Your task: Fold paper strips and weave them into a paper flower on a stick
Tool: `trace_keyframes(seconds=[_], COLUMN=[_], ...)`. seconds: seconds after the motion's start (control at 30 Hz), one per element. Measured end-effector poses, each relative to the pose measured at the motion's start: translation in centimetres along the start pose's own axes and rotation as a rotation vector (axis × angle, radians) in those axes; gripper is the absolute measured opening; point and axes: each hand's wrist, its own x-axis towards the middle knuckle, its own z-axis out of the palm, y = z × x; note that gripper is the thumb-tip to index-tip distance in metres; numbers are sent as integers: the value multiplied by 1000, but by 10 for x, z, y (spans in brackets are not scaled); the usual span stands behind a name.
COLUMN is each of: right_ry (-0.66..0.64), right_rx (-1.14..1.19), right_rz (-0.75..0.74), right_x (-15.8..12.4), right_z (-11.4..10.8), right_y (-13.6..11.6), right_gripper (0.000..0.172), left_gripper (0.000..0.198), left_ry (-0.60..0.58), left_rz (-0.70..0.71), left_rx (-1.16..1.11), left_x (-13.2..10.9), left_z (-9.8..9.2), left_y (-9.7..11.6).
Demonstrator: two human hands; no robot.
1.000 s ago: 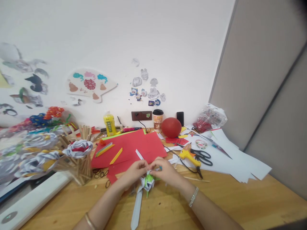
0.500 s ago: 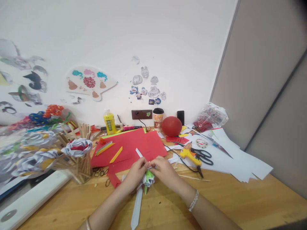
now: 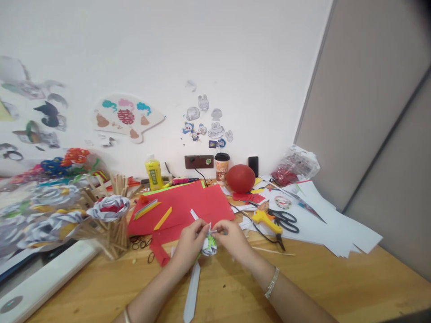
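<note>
over my feed i have my left grip [image 3: 191, 238] clamped on a green-and-white paper flower [image 3: 210, 247], between it and my right grip [image 3: 230, 238], which pinches the flower's top edge, red paper sheets [image 3: 188, 202] just beyond.

Tabletop [image 3: 350, 282] lies open near right, glue gun [image 3: 265, 218] blocking beyond.

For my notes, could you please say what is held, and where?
Left hand and right hand pinch the white and green paper piece near its far edge; exact contact unclear.
</note>
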Motion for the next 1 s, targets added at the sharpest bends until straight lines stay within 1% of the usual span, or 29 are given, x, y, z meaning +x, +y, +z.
trace_keyframes(seconds=[0.07,0.1,0.2,0.27,0.37,0.5,0.57,0.6,0.7,0.77,0.83,0.9,1.0], right_ry=[27,40,49,22,-14,-23,-47,-58,-31,-29,-71,-111,-104], right_rx=[-69,-122,-290,-348,-383,-448,-440,-412,-293,-267,-291,-334,-417], right_rz=[-51,-120,-390,-510,-592,-672,-684,-667,-535,-499,-532,-542,-460], right_x=[-1,-2,-5,-7,-10,-13,-14,-14,-14,-14,-14,-14,-12], right_z=[-1,-1,-2,-3,-5,-7,-9,-9,-10,-10,-10,-11,-11], right_y=[-2,-3,-5,-6,-8,-11,-14,-15,-17,-19,-19,-18,-17], right_gripper=[9,11,16,17,20,27,27,26,23,25,25,22,20], left_gripper=[28,29,28,27,28,27,26,26,26,26,25,26,26], left_ry=[16,26,55,69,101,132,142,139,108,110,124,108,45], left_rz=[7,7,-11,-18,-23,-29,-20,-16,-9,-18,-29,-32,-32], left_rx=[33,43,65,72,68,40,27,22,8,-2,-18,-31,-10], left_x=[-1,-1,-1,0,1,2,1,1,0,0,1,1,1], left_z=[0,0,-1,-1,-2,-5,-6,-6,-7,-6,-6,-5,-3], left_y=[1,1,2,3,4,4,4,5,6,5,4,2,1])
